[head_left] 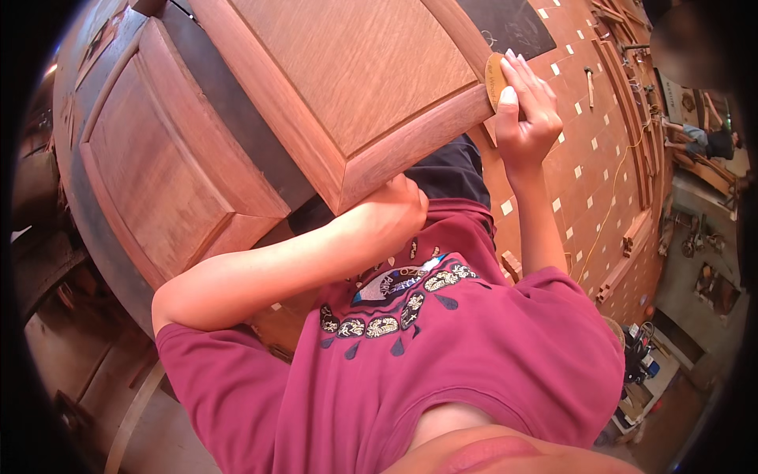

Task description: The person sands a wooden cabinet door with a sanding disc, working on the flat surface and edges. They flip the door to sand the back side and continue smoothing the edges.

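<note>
A framed wooden cabinet door (pixel 371 67) with a raised-grain panel lies tilted in front of me, its near corner toward my body. My right hand (pixel 530 110) is at the door's right corner, thumb and fingers pressing a round tan sanding disc (pixel 496 81) against the edge. The disc's printed back faces up. My left hand (pixel 401 199) is curled at the door's near edge, its fingers partly hidden under the rail. My left forearm crosses in front of my maroon shirt.
A second wooden door (pixel 158 158) rests on the dark work surface (pixel 268 146) to the left. Long timber strips (pixel 624 103) and a hammer (pixel 589 87) lie on the tiled floor (pixel 584 158). At far right is another person (pixel 711 142).
</note>
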Available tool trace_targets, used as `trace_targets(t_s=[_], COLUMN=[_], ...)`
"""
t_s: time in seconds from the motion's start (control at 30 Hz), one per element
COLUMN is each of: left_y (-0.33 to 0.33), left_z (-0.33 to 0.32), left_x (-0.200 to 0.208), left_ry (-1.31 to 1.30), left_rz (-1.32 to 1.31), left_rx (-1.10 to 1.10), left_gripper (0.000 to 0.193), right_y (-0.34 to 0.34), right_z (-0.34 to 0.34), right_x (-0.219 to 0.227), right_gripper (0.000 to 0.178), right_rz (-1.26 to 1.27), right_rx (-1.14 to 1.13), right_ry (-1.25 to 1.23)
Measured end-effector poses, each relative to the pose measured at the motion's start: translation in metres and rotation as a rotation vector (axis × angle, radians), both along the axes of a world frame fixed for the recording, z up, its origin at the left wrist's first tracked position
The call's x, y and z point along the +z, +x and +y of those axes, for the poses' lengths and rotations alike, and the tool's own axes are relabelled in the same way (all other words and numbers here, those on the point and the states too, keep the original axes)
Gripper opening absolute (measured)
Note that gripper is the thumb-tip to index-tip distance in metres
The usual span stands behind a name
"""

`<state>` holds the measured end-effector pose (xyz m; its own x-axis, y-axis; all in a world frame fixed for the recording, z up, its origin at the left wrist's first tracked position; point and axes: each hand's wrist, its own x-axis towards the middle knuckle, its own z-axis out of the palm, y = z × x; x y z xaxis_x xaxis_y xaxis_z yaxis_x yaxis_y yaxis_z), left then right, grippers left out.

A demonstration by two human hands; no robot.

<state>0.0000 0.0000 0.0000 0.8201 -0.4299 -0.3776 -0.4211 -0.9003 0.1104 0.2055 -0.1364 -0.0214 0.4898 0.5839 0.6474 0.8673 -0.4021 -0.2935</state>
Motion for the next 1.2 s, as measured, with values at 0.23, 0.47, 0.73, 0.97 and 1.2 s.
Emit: trace_targets(t_s=[0.23, 0.47, 0.73, 0.97, 1.2], left_y=[0.003, -0.001, -0.002, 0.000, -0.006], left_z=[0.020, 0.022, 0.025, 0.026, 0.024], left_x=[-0.019, -0.019, -0.021, -0.016, -0.032], left_ry=[0.074, -0.101, -0.162, -0.144, -0.189], left_rz=[-0.028, -0.059, -0.017, 0.002, -0.178], left_rx=[0.093, 0.139, 0.121, 0.105, 0.151], left_gripper=[0.021, 0.017, 0.016, 0.016, 0.012], right_y=[-0.040, -0.041, -0.068, -0.055, -0.079], right_z=[0.019, 0.014, 0.022, 0.015, 0.010], right_x=[-0.022, -0.020, -0.008, -0.012, -0.005], right_gripper=[0.036, 0.037, 0.038, 0.036, 0.040], right_rz=[-0.046, -0.106, -0.065, -0.130, -0.168], right_rx=[0.044, 0.172, 0.074, 0.148, 0.305], right_ry=[0.168, 0.085, 0.043, 0.017, -0.013])
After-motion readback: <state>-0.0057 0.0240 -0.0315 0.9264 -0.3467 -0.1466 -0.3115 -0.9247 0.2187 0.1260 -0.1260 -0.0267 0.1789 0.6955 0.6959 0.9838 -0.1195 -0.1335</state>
